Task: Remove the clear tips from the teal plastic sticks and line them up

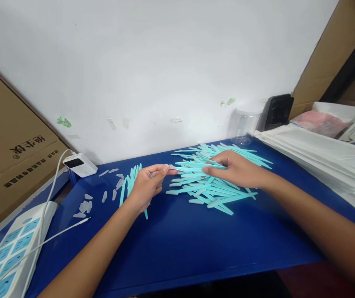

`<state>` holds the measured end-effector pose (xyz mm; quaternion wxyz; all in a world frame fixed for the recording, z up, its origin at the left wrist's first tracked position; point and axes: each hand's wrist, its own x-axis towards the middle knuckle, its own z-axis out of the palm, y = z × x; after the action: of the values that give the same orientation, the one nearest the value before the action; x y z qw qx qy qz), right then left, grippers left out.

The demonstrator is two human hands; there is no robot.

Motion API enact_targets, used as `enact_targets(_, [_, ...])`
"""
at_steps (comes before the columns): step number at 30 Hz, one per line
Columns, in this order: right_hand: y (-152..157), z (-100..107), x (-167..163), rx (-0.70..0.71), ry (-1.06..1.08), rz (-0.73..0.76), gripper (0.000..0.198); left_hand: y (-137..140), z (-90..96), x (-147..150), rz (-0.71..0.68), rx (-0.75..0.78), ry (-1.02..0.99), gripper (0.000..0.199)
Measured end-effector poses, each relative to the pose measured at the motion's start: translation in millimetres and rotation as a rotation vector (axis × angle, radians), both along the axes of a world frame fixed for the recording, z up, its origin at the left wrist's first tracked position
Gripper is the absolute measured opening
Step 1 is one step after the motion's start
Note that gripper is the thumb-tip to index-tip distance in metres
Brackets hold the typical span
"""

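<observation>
My right hand (231, 167) grips a turquoise eyebrow razor (192, 169) by its handle, above a large pile of similar razors (217, 192). The razor's blade end points left. My left hand (149, 184) is closed, with thumb and forefinger pinching a translucent blade cap (172, 167) at that blade end. Whether the cap is fully seated on the blade, I cannot tell. Something pale, perhaps another cap, shows between the left fingers. A smaller group of turquoise razors (128, 182) lies behind my left hand, partly hidden by it. Several loose translucent caps (85, 206) are scattered to its left.
All this lies on a blue table (177, 244) against a white wall. A power strip (12, 252), a white cable (62, 229) and a small white device (80, 164) are at left. A clear jar (244, 126), a black object (278, 111) and white packaging (320, 157) stand at right.
</observation>
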<state>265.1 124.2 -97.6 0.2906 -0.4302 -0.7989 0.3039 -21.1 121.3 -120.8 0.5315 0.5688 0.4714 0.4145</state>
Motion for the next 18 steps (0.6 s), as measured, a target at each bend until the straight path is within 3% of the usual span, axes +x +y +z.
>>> enact_targets(18, [1.5,-1.1,2.1,-0.043,-0.03,0.006,0.057,-0.3,0.6,-0.3,-0.036,-0.002,0.035,0.045])
